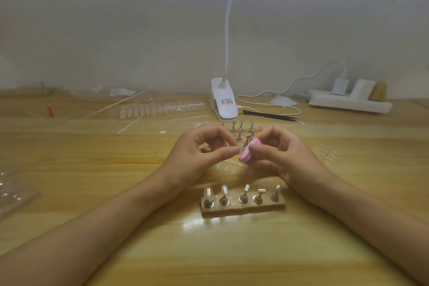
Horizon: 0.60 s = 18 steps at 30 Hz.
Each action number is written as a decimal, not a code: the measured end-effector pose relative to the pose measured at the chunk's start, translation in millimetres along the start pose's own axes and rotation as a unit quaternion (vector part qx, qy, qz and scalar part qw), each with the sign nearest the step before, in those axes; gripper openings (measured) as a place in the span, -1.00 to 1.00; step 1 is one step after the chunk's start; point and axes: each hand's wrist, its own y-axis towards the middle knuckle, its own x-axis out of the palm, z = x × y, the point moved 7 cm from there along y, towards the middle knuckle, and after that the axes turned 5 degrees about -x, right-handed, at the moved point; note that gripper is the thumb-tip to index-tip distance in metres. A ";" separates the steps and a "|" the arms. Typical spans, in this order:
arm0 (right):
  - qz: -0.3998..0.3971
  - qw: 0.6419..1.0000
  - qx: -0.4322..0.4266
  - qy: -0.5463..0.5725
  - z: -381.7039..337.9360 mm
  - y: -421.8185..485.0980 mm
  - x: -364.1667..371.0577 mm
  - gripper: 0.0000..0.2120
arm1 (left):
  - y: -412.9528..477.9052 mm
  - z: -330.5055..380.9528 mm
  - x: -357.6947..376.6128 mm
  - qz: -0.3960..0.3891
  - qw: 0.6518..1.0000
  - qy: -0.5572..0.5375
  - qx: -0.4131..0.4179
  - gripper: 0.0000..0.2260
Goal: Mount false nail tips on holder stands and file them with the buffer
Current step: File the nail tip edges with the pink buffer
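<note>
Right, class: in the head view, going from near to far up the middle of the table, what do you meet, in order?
Nearest first: wooden base with mounted stands → pink buffer in the right hand → loose stands → white clip lamp.

Only a small printed label (226, 101) on the white clip lamp (228, 112), characters illegible.

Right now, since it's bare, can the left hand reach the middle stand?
Probably yes: the middle stand sits close to the left hand, only bare table between; the buffer is off that path.
</note>
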 end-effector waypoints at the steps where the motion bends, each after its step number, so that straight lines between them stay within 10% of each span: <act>1: -0.026 1.000 0.001 -0.012 -0.2 -0.1 4.1 -0.73 | 0.2 -0.3 -0.5 0.002 1.000 -0.002 0.000 -0.86; 18: -0.005 0.999 -0.028 -0.026 -4.0 -0.6 3.9 -0.69 | -0.5 0.2 -0.7 0.000 1.000 0.005 0.003 -0.92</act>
